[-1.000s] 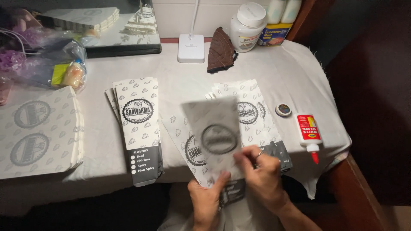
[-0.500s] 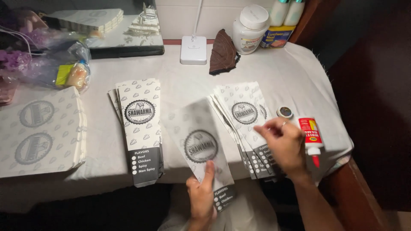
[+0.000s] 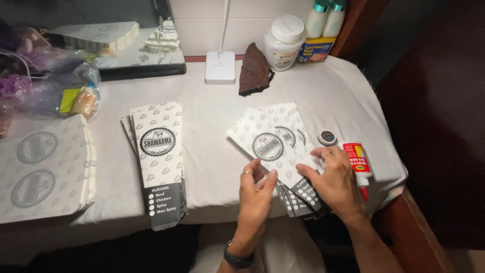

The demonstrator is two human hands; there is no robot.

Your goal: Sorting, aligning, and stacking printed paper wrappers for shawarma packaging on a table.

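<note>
both hands, left hand (image 3: 256, 189) and right hand (image 3: 331, 178), rest open-fingered on the fanned paper sleeves (image 3: 275, 146), gripping nothing.

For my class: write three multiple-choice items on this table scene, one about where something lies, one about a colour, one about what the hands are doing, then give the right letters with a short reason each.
1. Where does the glue bottle lie?
A. Just beyond the right hand, near the table's right edge
B. Beside the lamp base
C. On the far-left paper stack

2. What colour is the lid of the jar by the wall?
A. Red
B. White
C. Black

3. What are the hands doing?
A. Both raised in the air
B. Both resting on the fanned paper sleeves
C. One lifting the jar

Answers:
1 A, the bottle lies just past the right hand.
2 B, the lid shows white.
3 B, the left hand and right hand press flat on the fanned sleeves.
</note>
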